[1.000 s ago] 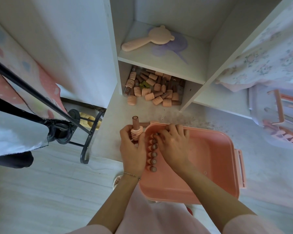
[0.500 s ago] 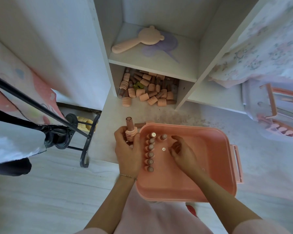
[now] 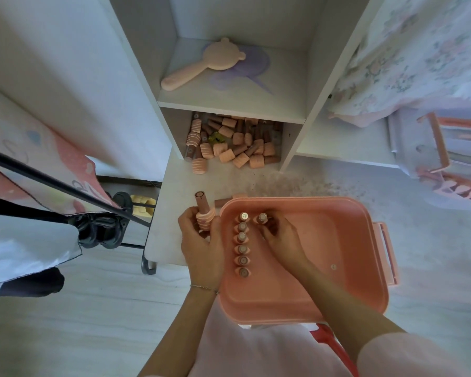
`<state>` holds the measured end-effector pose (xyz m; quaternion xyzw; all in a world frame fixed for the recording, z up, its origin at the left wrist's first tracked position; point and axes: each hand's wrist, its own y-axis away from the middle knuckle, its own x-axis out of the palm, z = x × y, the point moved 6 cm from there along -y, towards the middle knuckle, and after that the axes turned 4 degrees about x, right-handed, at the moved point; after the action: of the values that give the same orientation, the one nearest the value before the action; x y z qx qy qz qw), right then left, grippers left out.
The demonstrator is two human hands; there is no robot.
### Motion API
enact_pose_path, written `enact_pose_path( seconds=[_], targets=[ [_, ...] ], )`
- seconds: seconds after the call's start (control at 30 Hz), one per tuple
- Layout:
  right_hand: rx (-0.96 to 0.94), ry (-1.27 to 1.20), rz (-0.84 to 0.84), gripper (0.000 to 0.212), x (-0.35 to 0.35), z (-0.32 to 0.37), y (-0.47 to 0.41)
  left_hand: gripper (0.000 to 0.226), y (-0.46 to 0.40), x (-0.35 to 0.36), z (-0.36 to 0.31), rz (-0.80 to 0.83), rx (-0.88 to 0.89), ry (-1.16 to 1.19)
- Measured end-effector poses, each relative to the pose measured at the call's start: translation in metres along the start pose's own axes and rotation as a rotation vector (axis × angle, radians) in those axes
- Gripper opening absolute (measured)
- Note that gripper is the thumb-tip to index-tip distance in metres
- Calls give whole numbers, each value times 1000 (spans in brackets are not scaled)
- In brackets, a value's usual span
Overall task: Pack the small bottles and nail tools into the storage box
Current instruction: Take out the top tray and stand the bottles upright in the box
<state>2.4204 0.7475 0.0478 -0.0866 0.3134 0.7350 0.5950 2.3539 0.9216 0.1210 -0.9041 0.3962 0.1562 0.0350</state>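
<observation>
A pink storage box (image 3: 346,257) rests on my lap. Several small bottles (image 3: 242,248) stand upright in a row along its left wall, and one more bottle (image 3: 261,218) begins a second row at the far end. My right hand (image 3: 279,238) is inside the box, fingers curled right beside that bottle; whether it grips anything is hidden. My left hand (image 3: 201,243) sits at the box's left rim, shut on a small bottle (image 3: 204,212) with a ribbed pink cap, held upright. A heap of bottles (image 3: 229,144) lies in the lower shelf cubby.
A white shelf unit (image 3: 229,103) stands ahead, with a pink bear-shaped hand mirror (image 3: 201,63) on its upper shelf. A black stand (image 3: 101,224) and hanging cloth are at the left. A clear case with pink trim (image 3: 441,159) sits at the right.
My right hand drew back from the far left corner of the box, then reached in again toward the bottle heading the second row. The left hand kept its bottle.
</observation>
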Motion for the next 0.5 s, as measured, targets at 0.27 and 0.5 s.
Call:
enact_pose_path(
  seconds=[0.27,0.5],
  targets=[
    [-26,-31,-3,17,2,1,-2,26,0,1,-1,9,9,-23],
    [-32,-36,-1,16,4,0,-3,27,0,1,0,1,7,-29]
  ],
)
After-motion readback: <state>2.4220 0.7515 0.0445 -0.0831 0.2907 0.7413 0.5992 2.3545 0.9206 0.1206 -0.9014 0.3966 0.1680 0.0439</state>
